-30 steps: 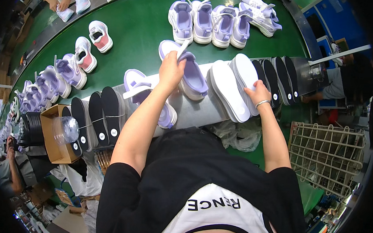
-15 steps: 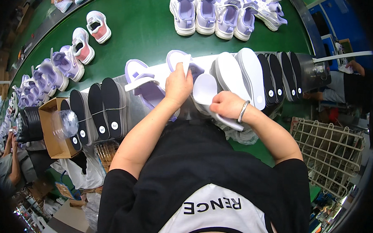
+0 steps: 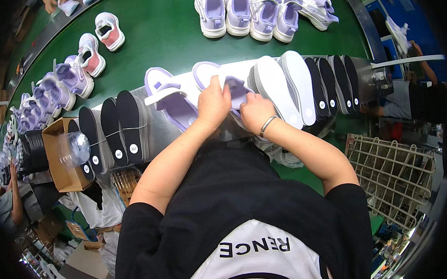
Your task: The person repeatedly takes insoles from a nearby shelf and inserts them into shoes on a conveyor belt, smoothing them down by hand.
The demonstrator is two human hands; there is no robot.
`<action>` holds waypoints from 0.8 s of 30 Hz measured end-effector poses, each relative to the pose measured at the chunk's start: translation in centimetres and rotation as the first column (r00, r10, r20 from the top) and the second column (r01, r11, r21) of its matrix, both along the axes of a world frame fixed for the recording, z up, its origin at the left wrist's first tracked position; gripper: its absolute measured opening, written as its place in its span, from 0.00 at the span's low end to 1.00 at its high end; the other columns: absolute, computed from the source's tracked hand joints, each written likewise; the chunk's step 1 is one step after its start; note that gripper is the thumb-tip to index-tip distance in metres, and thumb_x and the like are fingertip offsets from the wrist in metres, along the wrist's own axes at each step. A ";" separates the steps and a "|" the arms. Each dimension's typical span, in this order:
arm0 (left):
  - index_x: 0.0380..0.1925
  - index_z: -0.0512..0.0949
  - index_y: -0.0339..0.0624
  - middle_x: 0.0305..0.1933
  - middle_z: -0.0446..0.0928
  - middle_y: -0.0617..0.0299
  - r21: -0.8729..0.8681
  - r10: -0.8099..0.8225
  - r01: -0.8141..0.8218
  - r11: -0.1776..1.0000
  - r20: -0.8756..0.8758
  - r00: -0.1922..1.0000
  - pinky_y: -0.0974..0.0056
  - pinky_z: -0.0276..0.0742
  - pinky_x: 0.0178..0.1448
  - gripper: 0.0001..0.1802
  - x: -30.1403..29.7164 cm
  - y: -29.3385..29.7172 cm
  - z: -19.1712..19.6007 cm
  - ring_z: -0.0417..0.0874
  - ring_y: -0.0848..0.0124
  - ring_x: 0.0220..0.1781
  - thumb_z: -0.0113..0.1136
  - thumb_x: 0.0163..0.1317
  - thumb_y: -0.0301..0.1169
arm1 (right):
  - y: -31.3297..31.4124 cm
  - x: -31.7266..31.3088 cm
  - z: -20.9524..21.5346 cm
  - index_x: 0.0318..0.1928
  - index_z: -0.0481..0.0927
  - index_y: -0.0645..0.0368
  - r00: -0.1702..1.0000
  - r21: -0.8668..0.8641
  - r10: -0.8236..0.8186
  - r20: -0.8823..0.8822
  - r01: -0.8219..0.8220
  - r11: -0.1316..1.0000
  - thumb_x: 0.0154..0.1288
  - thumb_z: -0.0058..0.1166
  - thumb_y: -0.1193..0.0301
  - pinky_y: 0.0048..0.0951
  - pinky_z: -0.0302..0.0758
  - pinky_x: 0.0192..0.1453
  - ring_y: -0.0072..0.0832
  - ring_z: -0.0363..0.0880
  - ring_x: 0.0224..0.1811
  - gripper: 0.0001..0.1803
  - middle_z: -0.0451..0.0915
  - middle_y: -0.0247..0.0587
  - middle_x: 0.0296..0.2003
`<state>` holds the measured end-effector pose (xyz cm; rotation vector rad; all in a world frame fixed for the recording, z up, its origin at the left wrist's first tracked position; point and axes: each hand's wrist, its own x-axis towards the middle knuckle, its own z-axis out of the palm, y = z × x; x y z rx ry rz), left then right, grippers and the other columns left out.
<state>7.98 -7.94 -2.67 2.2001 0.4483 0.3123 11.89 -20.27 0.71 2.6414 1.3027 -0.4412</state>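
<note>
The lavender shoe upper (image 3: 236, 89) sits at the centre of the frame, just above the person's chest, held between both hands over the pale strip of the desk (image 3: 186, 82); the left hand (image 3: 213, 104) has its fingers closed over the near side of the upper, thumb against its edge; the right hand (image 3: 255, 111), with a thin bracelet (image 3: 267, 124) at the wrist, has its fingers curled onto the upper's right side, touching the left hand's fingertips; just left of them lies another lavender upper (image 3: 170, 99), open side up; to the right, touching one another, stand two white soles (image 3: 282, 82) on edge, then a row of dark soles (image 3: 332, 84); lower left, black insoles (image 3: 115, 131) with round white stickers lean in a row beside a cardboard box (image 3: 60, 161); along the top of the green conveyor belt (image 3: 158, 30) stand finished lavender sneakers (image 3: 260, 10); pink-and-white sneakers (image 3: 100, 39) rest at upper left; a wire basket (image 3: 393, 173) is at right.
</note>
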 end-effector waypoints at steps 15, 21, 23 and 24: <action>0.32 0.63 0.33 0.20 0.72 0.43 -0.040 0.075 -0.076 0.996 -0.027 0.997 0.49 0.67 0.30 0.12 0.4 -0.8 -0.7 0.73 0.46 0.25 0.48 0.53 0.31 | -0.1 0.6 0.9 0.28 0.78 0.62 0.995 -0.153 0.022 -0.094 -0.036 0.988 0.47 0.47 0.73 0.32 0.73 0.37 0.38 0.76 0.33 0.08 0.75 0.49 0.30; 0.29 0.63 0.34 0.22 0.71 0.41 -0.220 0.119 -0.098 0.971 0.083 0.989 0.50 0.66 0.31 0.13 0.2 -0.9 -1.8 0.72 0.44 0.28 0.50 0.53 0.33 | 0.9 1.9 -2.3 0.33 0.78 0.62 0.986 -0.274 -0.074 -0.147 0.031 0.961 0.47 0.48 0.74 0.30 0.73 0.41 0.36 0.76 0.39 0.11 0.77 0.50 0.35; 0.29 0.63 0.34 0.22 0.71 0.41 -0.222 0.115 -0.095 0.970 0.080 0.990 0.49 0.66 0.31 0.13 0.2 -0.9 -2.1 0.72 0.44 0.28 0.50 0.53 0.33 | 1.4 2.0 -2.3 0.34 0.78 0.62 0.982 -0.349 -0.074 -0.173 0.009 0.937 0.47 0.48 0.74 0.29 0.72 0.41 0.36 0.76 0.40 0.12 0.76 0.50 0.36; 0.29 0.63 0.34 0.22 0.71 0.41 -0.224 0.112 -0.090 0.971 0.087 0.990 0.49 0.66 0.32 0.13 0.3 -0.9 -2.1 0.71 0.43 0.28 0.50 0.53 0.33 | 1.6 2.3 -2.0 0.34 0.79 0.62 0.979 -0.421 -0.074 -0.189 -0.013 0.907 0.47 0.49 0.73 0.28 0.72 0.42 0.35 0.76 0.41 0.12 0.76 0.50 0.37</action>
